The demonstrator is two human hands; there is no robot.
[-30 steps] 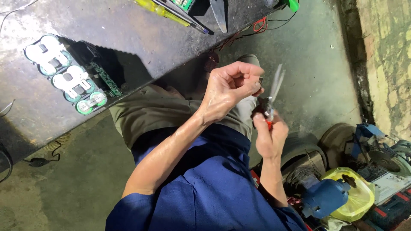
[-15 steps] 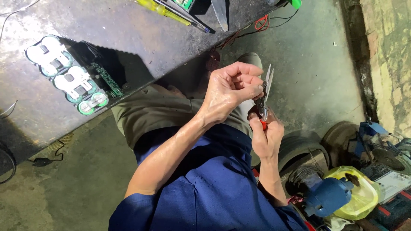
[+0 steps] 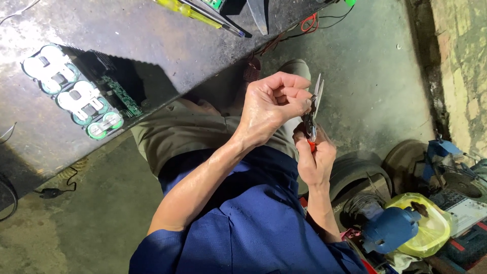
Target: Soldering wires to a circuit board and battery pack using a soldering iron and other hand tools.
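Both hands had drawn closer over the lap: the left hand (image 3: 271, 104) pinched something too small to identify against the pliers (image 3: 312, 114) gripped in the right hand (image 3: 315, 162), away from the bench (image 3: 152, 45).

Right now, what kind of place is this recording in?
Likely a small repair workshop for electronics or power tools. A battery cell pack with a circuit board lies on a worn metal workbench, a yellow-handled screwdriver lies there too, and the right hand holds small pliers above a concrete floor.
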